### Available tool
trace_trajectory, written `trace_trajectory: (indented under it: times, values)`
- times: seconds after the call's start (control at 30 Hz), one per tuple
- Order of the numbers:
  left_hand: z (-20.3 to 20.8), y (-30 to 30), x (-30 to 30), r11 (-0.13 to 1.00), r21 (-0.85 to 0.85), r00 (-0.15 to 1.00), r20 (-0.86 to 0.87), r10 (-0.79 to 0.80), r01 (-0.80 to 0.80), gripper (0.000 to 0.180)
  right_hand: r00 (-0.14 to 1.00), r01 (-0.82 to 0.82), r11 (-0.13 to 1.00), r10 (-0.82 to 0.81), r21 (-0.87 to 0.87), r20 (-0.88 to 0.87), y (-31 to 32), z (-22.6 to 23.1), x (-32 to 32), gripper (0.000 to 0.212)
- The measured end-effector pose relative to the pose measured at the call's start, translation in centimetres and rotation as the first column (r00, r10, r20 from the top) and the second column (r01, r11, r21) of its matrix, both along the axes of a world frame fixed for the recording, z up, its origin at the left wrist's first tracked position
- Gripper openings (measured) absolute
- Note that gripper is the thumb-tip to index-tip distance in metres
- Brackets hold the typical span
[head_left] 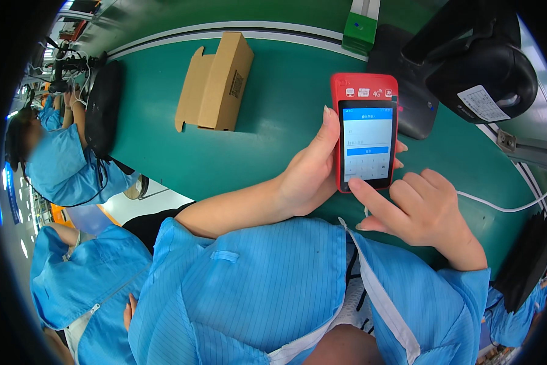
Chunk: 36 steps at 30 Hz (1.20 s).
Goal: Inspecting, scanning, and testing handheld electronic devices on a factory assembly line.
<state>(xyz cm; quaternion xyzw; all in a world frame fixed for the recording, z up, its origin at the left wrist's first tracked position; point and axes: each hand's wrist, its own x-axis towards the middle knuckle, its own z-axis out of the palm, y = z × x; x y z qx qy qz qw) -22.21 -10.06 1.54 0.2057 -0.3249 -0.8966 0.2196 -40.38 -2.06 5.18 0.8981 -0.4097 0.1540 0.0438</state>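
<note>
A red handheld payment terminal [366,85] is held upright above the green table, its lit touchscreen facing me with a keypad on the lower half. My left hand [313,161] is closed around it from the left; the thumb lies along the left edge and fingertips show past the right edge. At the bottom of the screen, the outstretched index finger of my right hand [422,204] is on or just over the lower left keys. The other fingers of that hand are loosely curled and hold nothing. Whether the fingertip presses the glass cannot be made out.
On the green table [149,131] lies an opened brown cardboard box [222,85], left of the terminal. A black stand-mounted scanner [486,67] rises at the far right, near a small green box [359,33]. A white cable [505,208] crosses the right side. Co-workers in blue [57,152] sit at left.
</note>
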Motion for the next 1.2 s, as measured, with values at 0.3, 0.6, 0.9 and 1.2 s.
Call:
trace_trajectory:
  times: [0.3, 0.6, 0.9, 1.2]
  values:
    - [0.1, -0.1, 0.0, 1.0, 0.005, 1.0, -0.004, -0.005, 0.005, 0.087, 1.0, -0.002, 1.0, 0.002, 0.007, 0.019, 0.1, -0.1, 0.0, 0.051]
    - [0.1, -0.1, 0.0, 1.0, 0.007, 1.0, 0.004, -0.005, 0.005, 0.086, 1.0, 0.005, 1.0, -0.005, 0.003, 0.025, 0.0, 0.0, 0.0, 0.051]
    - [-0.1, -0.2, 0.4, 1.0, 0.021, 0.999, -0.046, 0.015, -0.014, 0.085, 0.999, 0.039, 0.999, -0.038, -0.034, 0.028, -0.6, 0.6, -0.2, 0.053]
    - [0.2, -0.6, 1.0, 0.999, 0.032, 0.999, -0.035, -0.001, 0.002, 0.086, 0.992, 0.128, 0.99, -0.129, -0.054, -0.002, -1.5, 0.6, 0.2, 0.055]
